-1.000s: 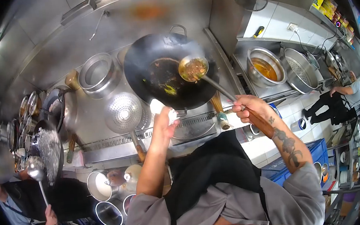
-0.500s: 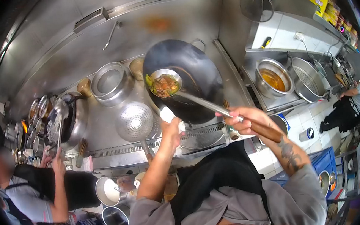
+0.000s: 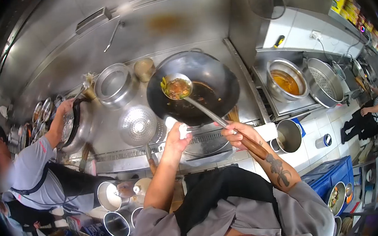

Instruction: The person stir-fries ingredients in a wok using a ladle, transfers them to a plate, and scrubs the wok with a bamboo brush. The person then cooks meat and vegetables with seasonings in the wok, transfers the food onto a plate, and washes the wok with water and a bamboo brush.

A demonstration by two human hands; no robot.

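Note:
A dark wok sits on the range in front of me, with some brown liquid and bits of food at its bottom. My left hand is closed around a white cloth at the wok's near-left rim; whether a handle lies under it is hidden. My right hand grips the long-handled ladle near its wooden end. The ladle's bowl is over the wok's left half, full of brown sauce with green and yellow pieces. A perforated skimmer rests left of the wok.
Stacked metal pots and a bamboo brush stand behind the skimmer. On the right are a pot of orange liquid, a colander and a deep pot. A co-worker reaches over another wok at left.
The wok has come down from a steep tilt to a flatter position. My right hand and the ladle's handle have shifted left. The co-worker's arm now reaches farther forward.

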